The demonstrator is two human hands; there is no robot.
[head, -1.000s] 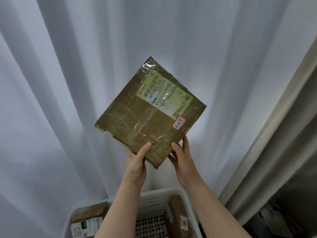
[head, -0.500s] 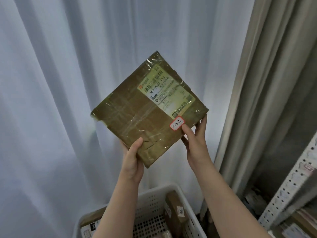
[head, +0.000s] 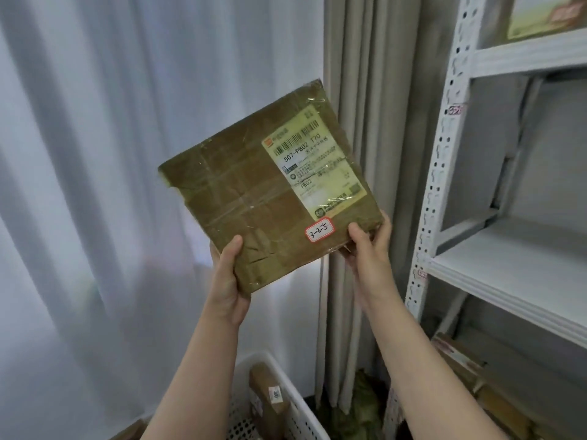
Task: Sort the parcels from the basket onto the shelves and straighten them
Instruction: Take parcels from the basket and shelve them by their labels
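Flat brown parcel (head: 254,198) held up tilted, above the white basket (head: 305,417) and left of the white shelves (head: 508,274). Left hand (head: 227,281) grips its lower corner, thumb on front. Right hand (head: 368,249) pinches the bottom-right edge beside the "3-2-5" sticker (head: 320,229).

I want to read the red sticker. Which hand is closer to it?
Right. The right hand grips beside the sticker; the left hand holds the parcel's lower corner.

The parcel (head: 247,198) you hold carries a shipping label (head: 317,163) reading "507-P802 T70" and, lower down, "P802"; its red-edged sticker (head: 320,229) says "3-2-5" in handwriting.
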